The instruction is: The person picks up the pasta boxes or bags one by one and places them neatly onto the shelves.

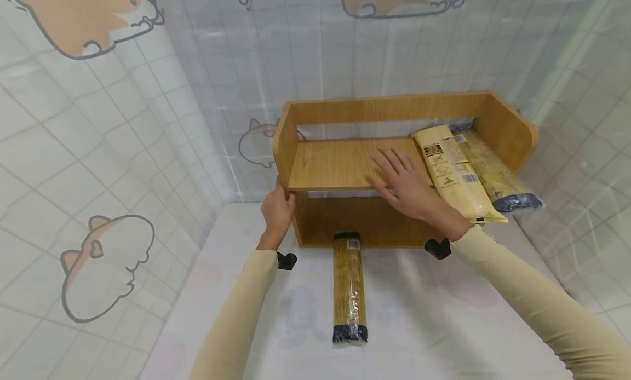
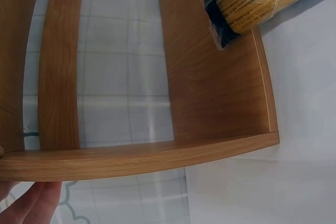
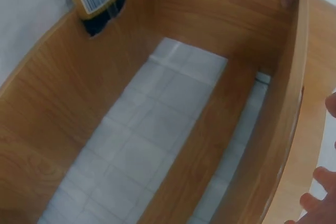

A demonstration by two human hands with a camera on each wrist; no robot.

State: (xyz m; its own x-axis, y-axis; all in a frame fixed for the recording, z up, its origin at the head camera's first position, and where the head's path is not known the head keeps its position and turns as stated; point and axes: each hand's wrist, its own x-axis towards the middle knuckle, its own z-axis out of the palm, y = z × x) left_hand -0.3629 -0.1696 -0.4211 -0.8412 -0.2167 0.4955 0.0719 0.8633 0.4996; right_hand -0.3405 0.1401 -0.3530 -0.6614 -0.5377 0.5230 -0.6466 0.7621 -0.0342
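A two-tier wooden shelf (image 1: 340, 163) stands against the back. My left hand (image 1: 277, 210) grips its left side panel at the height of the upper board; in the left wrist view the fingers (image 2: 44, 200) lie along the panel's outer face. My right hand (image 1: 406, 185) is spread over the upper board with nothing in it, close to a yellow printed bag (image 1: 453, 172). Beside that bag lies a clear pack of dry spaghetti (image 1: 498, 169) with dark ends. A similar spaghetti pack (image 1: 349, 289) sticks out forward from the lower tier.
Black corner-shaped pieces (image 1: 287, 260) show at the shelf's front, one near each wrist. The shelf stands on a pale cloth-covered surface (image 1: 296, 336). Sheets with a grid and dog pattern (image 1: 108, 150) enclose the back and both sides.
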